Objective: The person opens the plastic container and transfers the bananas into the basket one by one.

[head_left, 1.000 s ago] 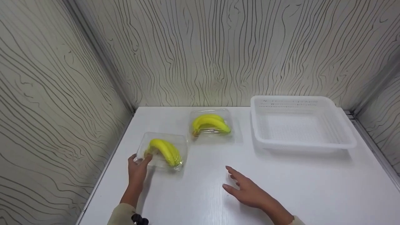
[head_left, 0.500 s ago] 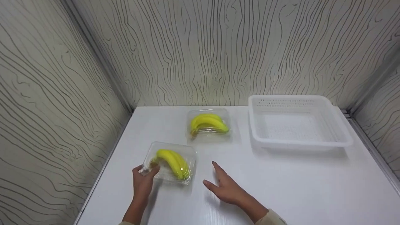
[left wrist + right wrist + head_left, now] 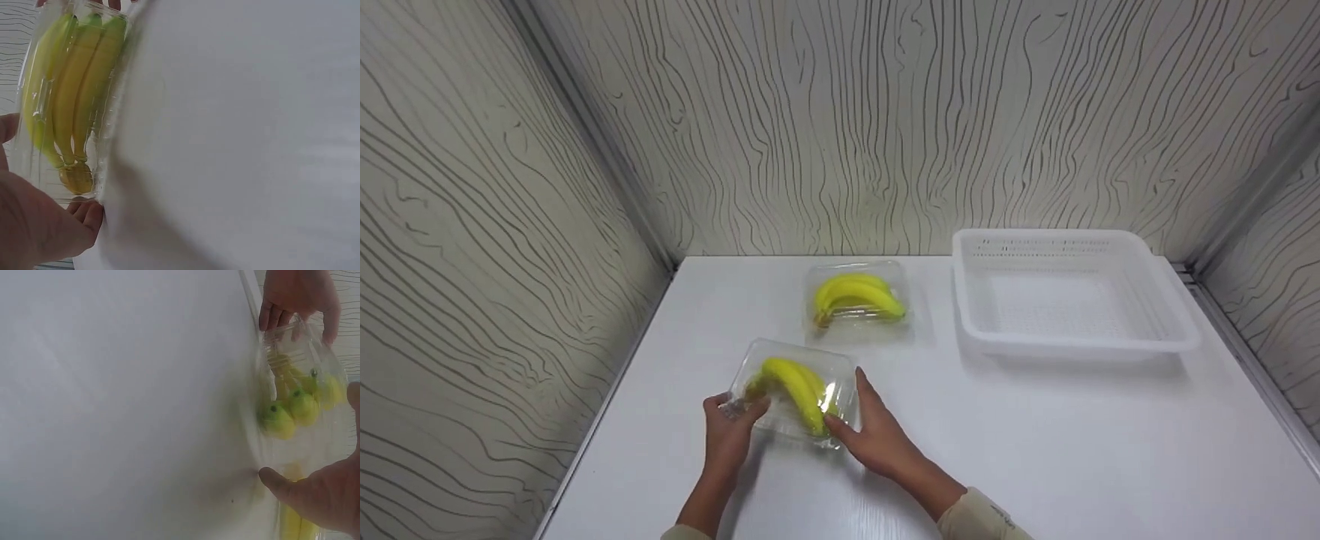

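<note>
A clear plastic box (image 3: 840,366) with a bunch of yellow bananas (image 3: 799,384) inside is held slightly above the white table. My left hand (image 3: 727,441) grips its left near corner, thumb on top and fingers underneath. At the opposite end is my right hand (image 3: 879,442), its thumb over the near right corner and its fingers along the right side. In the left wrist view, the banana stem (image 3: 76,179) points toward my left hand. The green banana tips (image 3: 289,413) face my right hand in the right wrist view.
Behind, a second clear box (image 3: 900,274) holding bananas (image 3: 856,291) lies on the white table (image 3: 1035,442). A white plastic basket (image 3: 1080,343) stands at the back right. Patterned wall panels (image 3: 825,135) enclose the back and sides.
My left hand has brought the box toward the right and nearer to me. My right hand has moved left from the table's middle to the box's right end.
</note>
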The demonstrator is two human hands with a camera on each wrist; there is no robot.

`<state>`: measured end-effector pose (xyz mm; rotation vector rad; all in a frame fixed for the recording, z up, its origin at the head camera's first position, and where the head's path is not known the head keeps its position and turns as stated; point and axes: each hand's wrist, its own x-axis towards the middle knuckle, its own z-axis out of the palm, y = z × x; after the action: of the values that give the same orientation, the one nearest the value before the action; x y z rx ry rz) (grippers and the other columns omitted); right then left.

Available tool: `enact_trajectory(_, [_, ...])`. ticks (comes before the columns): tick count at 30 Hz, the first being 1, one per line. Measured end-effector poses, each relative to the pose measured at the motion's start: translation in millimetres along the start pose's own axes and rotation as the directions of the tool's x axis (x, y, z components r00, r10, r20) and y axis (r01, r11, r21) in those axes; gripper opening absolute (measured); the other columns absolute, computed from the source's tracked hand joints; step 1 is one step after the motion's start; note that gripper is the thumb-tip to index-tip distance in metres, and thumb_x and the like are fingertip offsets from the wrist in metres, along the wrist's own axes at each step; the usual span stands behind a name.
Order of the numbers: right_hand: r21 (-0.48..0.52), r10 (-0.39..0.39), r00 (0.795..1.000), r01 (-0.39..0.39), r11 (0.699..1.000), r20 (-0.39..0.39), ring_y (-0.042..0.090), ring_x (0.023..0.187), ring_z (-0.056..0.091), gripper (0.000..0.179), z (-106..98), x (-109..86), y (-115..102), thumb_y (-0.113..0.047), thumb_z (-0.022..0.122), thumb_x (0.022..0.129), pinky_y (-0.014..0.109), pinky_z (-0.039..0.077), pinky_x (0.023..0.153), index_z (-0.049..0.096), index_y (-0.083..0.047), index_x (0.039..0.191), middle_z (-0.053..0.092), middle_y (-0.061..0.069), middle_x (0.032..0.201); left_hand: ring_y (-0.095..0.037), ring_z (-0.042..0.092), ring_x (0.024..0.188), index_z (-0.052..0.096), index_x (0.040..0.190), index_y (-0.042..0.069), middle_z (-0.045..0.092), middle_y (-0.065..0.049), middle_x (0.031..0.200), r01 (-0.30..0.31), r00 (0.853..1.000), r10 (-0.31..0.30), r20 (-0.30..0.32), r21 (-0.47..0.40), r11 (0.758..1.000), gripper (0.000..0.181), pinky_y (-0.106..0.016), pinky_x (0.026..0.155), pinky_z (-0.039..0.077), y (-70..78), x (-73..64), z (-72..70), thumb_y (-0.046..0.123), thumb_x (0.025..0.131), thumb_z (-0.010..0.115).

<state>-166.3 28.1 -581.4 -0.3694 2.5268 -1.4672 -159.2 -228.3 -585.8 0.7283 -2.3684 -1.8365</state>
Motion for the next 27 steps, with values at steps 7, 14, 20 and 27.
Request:
enact_trajectory(7, [0.126,0.072,0.997,-0.067,0.990,-0.030,0.050,0.160,0.029,0.111,-7.7,5.4,-0.6,-0.046,0.072,0.094,0.065,0.030,0.129,0.006,-0.004,0.172,0.023,0.028,0.175,-0.047,0.053,0.140,0.031,0.147,0.001,0.048,-0.035,0.152,-0.031,0.999,0.031,0.010,0.025,0.999,0.084,-0.057,0.111,0.048,3.3,-1.9,14.1,0.039,0.092,0.081])
enact_trajectory(14, [0.231,0.117,0.993,-0.122,0.965,0.033,0.058,0.156,0.032,0.112,-21.0,6.0,5.7,-0.040,0.073,0.095,0.068,0.030,0.127,-0.003,-0.013,0.173,0.011,0.029,0.177,-0.037,0.062,0.122,0.042,0.135,0.004,0.059,-0.029,0.141,-0.033,0.999,0.031,0.022,0.122,0.992,0.076,-0.046,0.094,0.054,8.8,-1.9,24.0,0.041,0.086,0.087])
enact_trajectory(20, [0.251,0.135,0.991,-0.127,0.960,-0.015,0.059,0.155,0.032,0.111,-32.9,5.3,12.5,-0.032,0.074,0.090,0.070,0.028,0.128,0.003,-0.015,0.174,0.015,0.030,0.176,-0.040,0.067,0.122,0.048,0.147,0.004,0.065,-0.030,0.139,-0.077,0.995,0.058,0.086,0.226,0.971,0.084,-0.052,0.094,0.057,13.8,-1.9,32.8,0.046,0.085,0.086])
enact_trajectory(27, [0.268,0.130,0.991,-0.126,0.955,0.002,0.061,0.157,0.027,0.111,-45.7,4.9,24.5,-0.028,0.074,0.091,0.069,0.024,0.129,0.000,-0.012,0.173,0.007,0.027,0.178,-0.051,0.054,0.144,0.044,0.158,0.007,0.053,-0.028,0.157,-0.088,0.985,0.053,0.164,0.213,0.973,0.092,-0.066,0.112,0.050,16.8,-1.0,45.3,0.047,0.085,0.083])
